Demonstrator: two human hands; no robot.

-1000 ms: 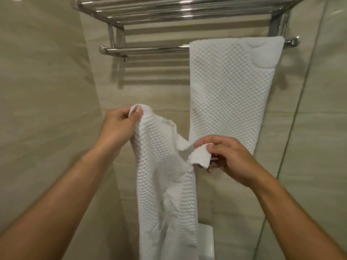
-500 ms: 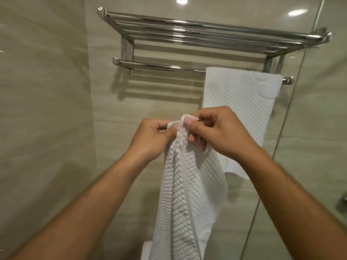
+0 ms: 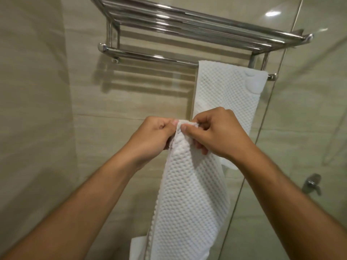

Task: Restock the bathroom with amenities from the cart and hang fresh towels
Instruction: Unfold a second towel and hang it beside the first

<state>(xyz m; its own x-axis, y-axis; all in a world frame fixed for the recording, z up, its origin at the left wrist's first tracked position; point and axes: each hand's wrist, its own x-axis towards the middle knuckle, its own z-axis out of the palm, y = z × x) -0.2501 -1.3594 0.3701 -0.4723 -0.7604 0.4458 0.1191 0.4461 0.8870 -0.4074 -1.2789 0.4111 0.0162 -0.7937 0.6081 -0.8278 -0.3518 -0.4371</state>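
Both hands (image 3: pixel 154 136) (image 3: pixel 217 136) pinch towel (image 3: pixel 189 194) top — lower end cut off.

Towel rack (image 3: pixel 187 30): polished, glossy metal. Both towels, held (image 3: pixel 189 194) and hung (image 3: pixel 225 94): white cloth, rough waffle weave. Wall tiles (image 3: pixel 37 91): smooth, slightly glossy beige.
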